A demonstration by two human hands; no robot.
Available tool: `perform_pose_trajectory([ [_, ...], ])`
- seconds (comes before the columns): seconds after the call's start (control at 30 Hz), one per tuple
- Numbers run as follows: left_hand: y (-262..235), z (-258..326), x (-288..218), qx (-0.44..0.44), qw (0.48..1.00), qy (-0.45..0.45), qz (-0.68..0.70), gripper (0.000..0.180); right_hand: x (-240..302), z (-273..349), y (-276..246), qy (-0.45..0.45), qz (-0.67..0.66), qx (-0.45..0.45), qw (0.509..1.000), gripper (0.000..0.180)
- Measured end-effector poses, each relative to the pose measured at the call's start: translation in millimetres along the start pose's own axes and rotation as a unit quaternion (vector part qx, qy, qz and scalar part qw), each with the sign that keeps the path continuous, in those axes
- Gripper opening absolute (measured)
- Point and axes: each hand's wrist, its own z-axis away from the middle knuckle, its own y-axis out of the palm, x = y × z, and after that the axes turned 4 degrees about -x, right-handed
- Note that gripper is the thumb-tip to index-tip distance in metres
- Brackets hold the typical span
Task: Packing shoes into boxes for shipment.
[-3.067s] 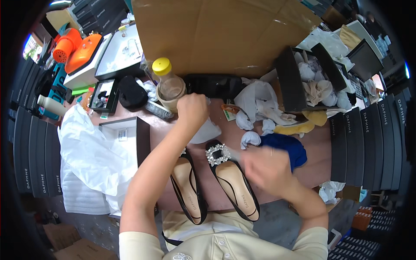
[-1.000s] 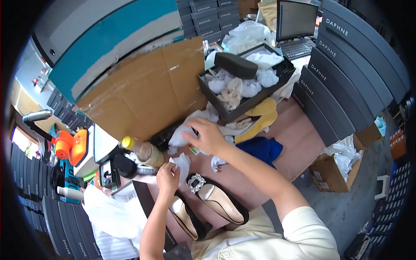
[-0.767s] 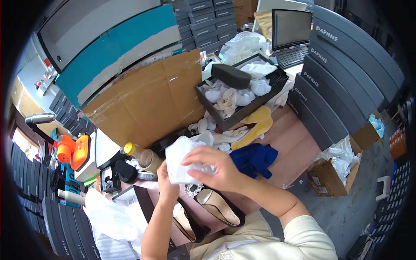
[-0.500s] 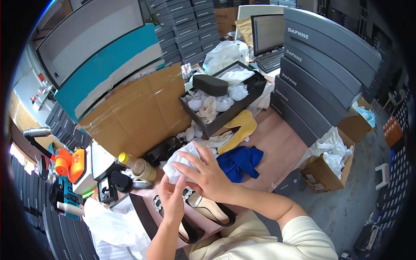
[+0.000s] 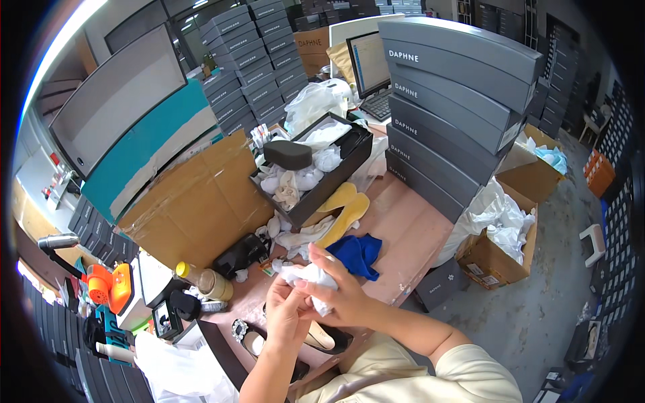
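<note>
A crumpled wad of white tissue paper [image 5: 316,275] is pressed between my two hands above the shoes. My left hand [image 5: 287,314] pinches its near side, and my right hand [image 5: 344,290] wraps over it from the right with the thumb across the wad. Below them, at the table's near edge, lies a pair of black shoes with pale insoles. The left shoe [image 5: 254,342] shows a sparkling jewelled ornament; the right shoe [image 5: 324,336] is partly covered by my hands. Just beyond my right hand lies a blue cloth [image 5: 356,256].
A dark open box [image 5: 316,195] holds white wads and a dark sponge block [image 5: 287,154]. Yellow cloth [image 5: 347,218] lies before it. Stacked grey shoeboxes [image 5: 437,114] stand right; a cardboard sheet [image 5: 195,201] and a yellow-capped bottle [image 5: 215,285] stand left. White paper fills a floor carton [image 5: 494,265].
The wad has been squeezed smaller and turned in my hands, which have moved slightly right and nearer. My view has shifted, so the table things appear further left.
</note>
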Motion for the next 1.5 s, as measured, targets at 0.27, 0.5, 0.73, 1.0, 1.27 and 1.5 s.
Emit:
perform_pose_trajectory([
  [0.27, 17, 9, 15, 0.11, 0.812, 0.256, -0.513, 0.048, -92, -79, -45, 0.231, -0.073, -0.193, 0.951, 0.015],
  [0.5, -3, 35, -2, 0.079, 0.731, 0.306, -0.605, 0.043, -251, -199, -36, 0.162, 0.402, -0.026, 0.901, 0.051],
  [0.73, -35, 38, 6, 0.072, 0.673, 0.26, -0.688, 0.041, -262, -185, -12, 0.338, 0.413, 0.217, 0.817, 0.081],
  [1.0, -14, 40, 4, 0.151, 0.656, 0.199, -0.712, 0.032, -66, -41, -127, -0.12, 0.241, -0.19, 0.944, 0.023],
  [1.27, -41, 10, -9, 0.103, 0.572, 0.274, -0.767, 0.021, -181, 205, -352, 0.259, 0.655, -0.089, 0.704, 0.018],
  [1.5, 18, -10, -4, 0.169, 0.548, 0.227, -0.787, 0.021, -336, 221, -395, 0.577, 0.489, -0.027, 0.654, 0.02],
])
